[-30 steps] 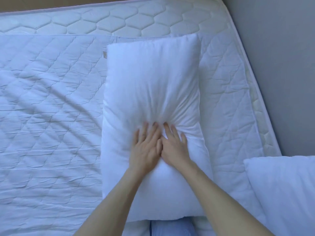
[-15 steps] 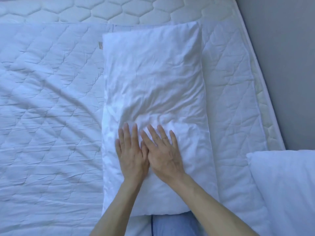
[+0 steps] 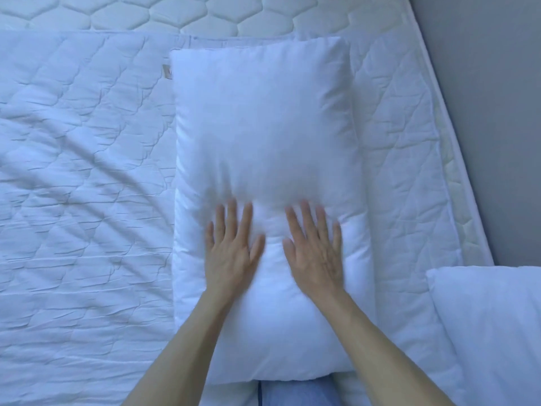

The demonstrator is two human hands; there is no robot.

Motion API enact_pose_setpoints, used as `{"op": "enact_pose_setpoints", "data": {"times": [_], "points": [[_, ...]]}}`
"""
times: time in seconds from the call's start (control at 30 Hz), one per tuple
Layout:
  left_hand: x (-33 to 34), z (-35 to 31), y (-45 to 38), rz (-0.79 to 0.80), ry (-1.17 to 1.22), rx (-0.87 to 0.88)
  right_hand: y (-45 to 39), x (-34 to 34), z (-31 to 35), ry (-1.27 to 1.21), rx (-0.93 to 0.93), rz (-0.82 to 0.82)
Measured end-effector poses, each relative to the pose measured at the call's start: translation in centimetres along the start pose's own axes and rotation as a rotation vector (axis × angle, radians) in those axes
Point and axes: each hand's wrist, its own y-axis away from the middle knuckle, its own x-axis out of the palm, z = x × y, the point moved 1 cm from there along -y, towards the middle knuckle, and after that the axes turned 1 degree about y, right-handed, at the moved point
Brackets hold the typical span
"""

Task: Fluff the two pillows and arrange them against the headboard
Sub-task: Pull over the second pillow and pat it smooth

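A white pillow (image 3: 263,127) lies flat on the bed, its long side running away from me. My left hand (image 3: 231,250) rests palm down on its near-left part with the fingers spread. My right hand (image 3: 314,253) lies palm down beside it, a gap of pillow between the two, fingers also spread. Both hands look motion-blurred. A second white pillow (image 3: 491,326) lies at the lower right, partly cut off by the frame edge.
A white quilted pad (image 3: 82,200) covers the mattress (image 3: 205,16), whose bare hexagon-stitched strip runs along the far edge. A grey wall (image 3: 491,112) borders the bed on the right. Blue fabric (image 3: 295,391) shows below the pillow's near end.
My hands were side by side and touching on the pillow; now they are spread apart. The pillow's creased surface has smoothed and puffed up.
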Motion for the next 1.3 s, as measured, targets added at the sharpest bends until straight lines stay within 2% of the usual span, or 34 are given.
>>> {"op": "enact_pose_setpoints", "data": {"times": [0.07,0.17,0.27,0.37,0.47,0.57,0.67,0.73,0.8,1.0,1.07,1.17,1.3], "points": [[1.4,0.8,1.0,0.068,-0.06,0.0,1.9,1.5,-2.5,0.052,0.028,0.069],[-0.1,-0.1,0.4,-0.023,0.039,-0.05,1.4,0.5,-3.5,0.059,0.057,0.076],[-4.2,-2.8,-3.9,-0.204,0.142,0.017,-3.9,-3.1,-2.2,-0.069,0.079,-0.066],[-6.8,-5.1,-9.4,-0.295,0.093,0.074,-10.4,-6.5,0.6,-0.099,-0.014,-0.193],[-4.6,-4.1,-12.6,-0.2,-0.048,0.123,-14.6,-4.9,-0.4,0.089,-0.202,-0.102],[-2.3,-2.3,-13.3,-0.03,-0.145,0.182,-15.9,-2.5,-5.3,0.233,-0.095,0.083],[-4.5,-4.2,-14.7,-0.098,0.014,0.194,-17.0,-4.1,-4.5,0.148,0.027,0.018],[-6.1,-5.2,-16.0,-0.196,0.095,0.187,-17.8,-5.6,-1.8,0.058,-0.043,-0.094],[-6.1,-4.5,-17.6,-0.224,0.035,0.175,-18.9,-5.3,-0.6,0.06,-0.139,-0.14],[-2.6,-2.7,-20.4,-0.053,-0.102,0.13,-21.6,-1.9,-2.2,0.136,-0.104,0.094],[-4.6,-3.8,-21.5,-0.102,-0.068,0.149,-23.0,-3.9,-1.3,0.097,-0.107,0.073],[-6.2,-4.7,-23.0,-0.201,0.005,0.205,-25.0,-6.1,-0.7,0.035,-0.072,-0.061],[-3.4,-4.9,-24.5,-0.162,-0.112,0.189,-26.7,-3.1,-2.7,0.036,0.001,0.003]]}}
